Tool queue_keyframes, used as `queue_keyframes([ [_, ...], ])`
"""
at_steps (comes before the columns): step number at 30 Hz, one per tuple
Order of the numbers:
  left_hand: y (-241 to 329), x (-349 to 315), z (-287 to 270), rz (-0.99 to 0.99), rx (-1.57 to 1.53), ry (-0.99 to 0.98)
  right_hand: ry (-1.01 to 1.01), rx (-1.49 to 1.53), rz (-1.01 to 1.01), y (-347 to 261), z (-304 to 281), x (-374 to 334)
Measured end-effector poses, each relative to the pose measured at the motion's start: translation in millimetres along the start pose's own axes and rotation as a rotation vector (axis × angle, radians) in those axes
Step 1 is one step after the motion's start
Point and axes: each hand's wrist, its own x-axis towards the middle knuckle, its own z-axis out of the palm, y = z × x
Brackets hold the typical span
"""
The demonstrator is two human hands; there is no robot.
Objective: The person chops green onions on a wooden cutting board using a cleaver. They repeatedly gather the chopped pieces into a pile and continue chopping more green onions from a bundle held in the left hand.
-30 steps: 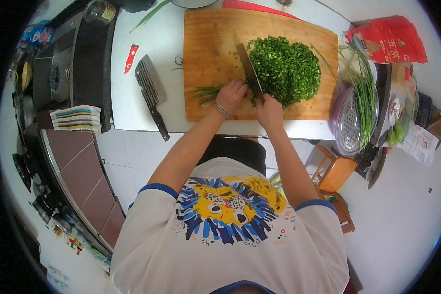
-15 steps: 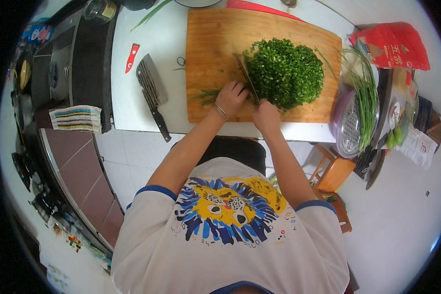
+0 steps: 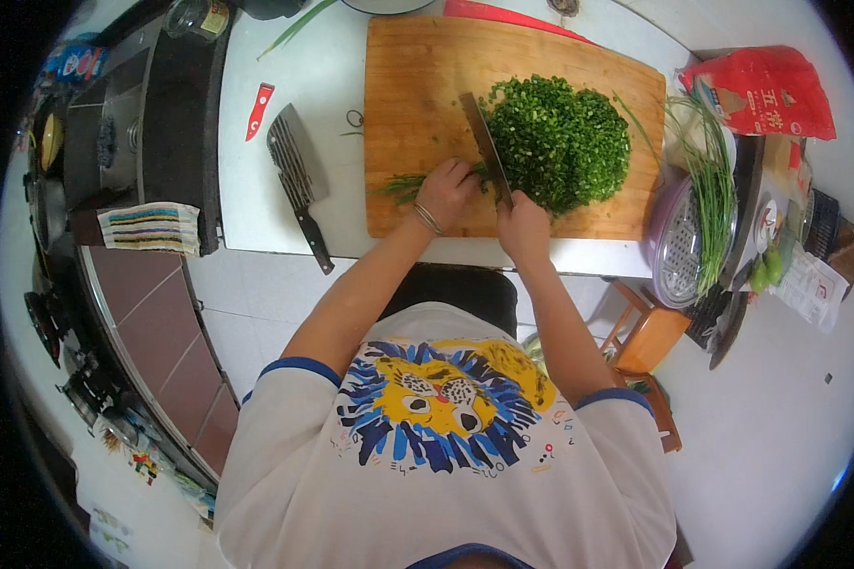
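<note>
On the wooden cutting board (image 3: 413,85), my left hand (image 3: 449,194) is closed around a small bunch of long green chives (image 3: 400,187), their ends sticking out to its left. My right hand (image 3: 524,232) grips a kitchen knife (image 3: 485,142) by its handle, which my fingers hide. The blade points away from me, just right of my left fingertips. A big heap of finely chopped chives (image 3: 560,142) lies right beside the blade. Uncut chives (image 3: 710,209) hang over a purple bowl with a strainer (image 3: 678,256) at the board's right.
Left of the board lie a black-handled cleaver (image 3: 292,171) and a small red-handled tool (image 3: 259,112). A red bag (image 3: 764,90) stands at the far right. Below the counter's edge is an orange wooden stool (image 3: 650,332). A striped cloth (image 3: 150,229) lies at left.
The knife has shifted slightly right and toward the heap, and a gap shows between its blade and my left hand. My left hand still holds the bunch, nearly in place.
</note>
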Motion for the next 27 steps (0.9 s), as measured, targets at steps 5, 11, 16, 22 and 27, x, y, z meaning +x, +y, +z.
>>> queue_keyframes([
  [5, -2, 1, 2, 0.064, 0.059, 0.051, -0.052, -0.021, 0.081, 3, 18, -4],
  [11, -1, 2, 2, -0.006, 0.007, -0.025, 0.052, 0.001, -0.007, -19, 23, 26],
  [16, 11, 6, -2, -0.048, 0.024, 0.016, 0.184, 0.176, -0.113, 0, -6, 25],
  [22, 38, 24, -6, -0.074, 0.053, 0.08, 0.213, 0.443, -0.002, 30, -29, 0],
  [27, 42, 24, 16, -0.099, 0.094, 0.085, 0.213, 0.4, -0.005, 36, -22, -12],
])
